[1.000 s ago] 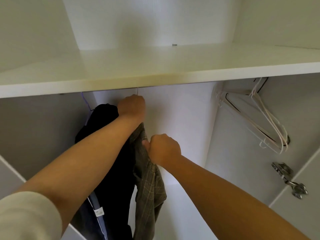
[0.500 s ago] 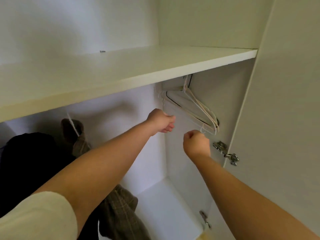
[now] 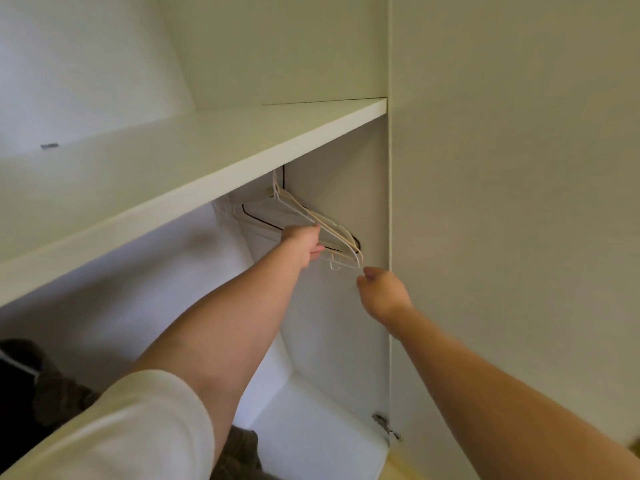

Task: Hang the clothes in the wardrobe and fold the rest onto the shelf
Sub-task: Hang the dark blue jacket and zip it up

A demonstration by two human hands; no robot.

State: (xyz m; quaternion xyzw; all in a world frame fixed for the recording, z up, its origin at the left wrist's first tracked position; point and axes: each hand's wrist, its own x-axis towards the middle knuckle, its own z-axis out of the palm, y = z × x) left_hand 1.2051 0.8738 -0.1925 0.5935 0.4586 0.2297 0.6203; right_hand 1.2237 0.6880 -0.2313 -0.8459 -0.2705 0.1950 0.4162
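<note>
The head view looks up into a white wardrobe [image 3: 339,341] whose one shelf [image 3: 207,150] runs across the upper half. The shelf carries only a small dark metal fitting [image 3: 49,146] at the foot of the back wall. In the compartment below the shelf, a bunch of empty hangers [image 3: 334,233] hangs at the far right end, tight against the side wall. At least three can be told apart, white, cream and one dark, but the exact number is unclear because they overlap. The left hand [image 3: 303,242] reaches into this compartment and grips the bunch, thumb on top of the near sloping arm and fingers curled under it. The right hand [image 3: 382,292] is just below and beside the outer tip of the hangers. Its fingers are curled in and hold nothing, and contact with the hangers cannot be made out. Two garments show at the lower left of the same compartment, well apart from the hangers: a black garment [image 3: 14,379] at the frame edge and an olive checked garment [image 3: 62,396] beside it, partly hidden behind the cream sleeve [image 3: 131,427] of the left arm. One metal hinge [image 3: 386,427] sits low on the right wall where the open door [image 3: 519,202] meets the carcass.
</note>
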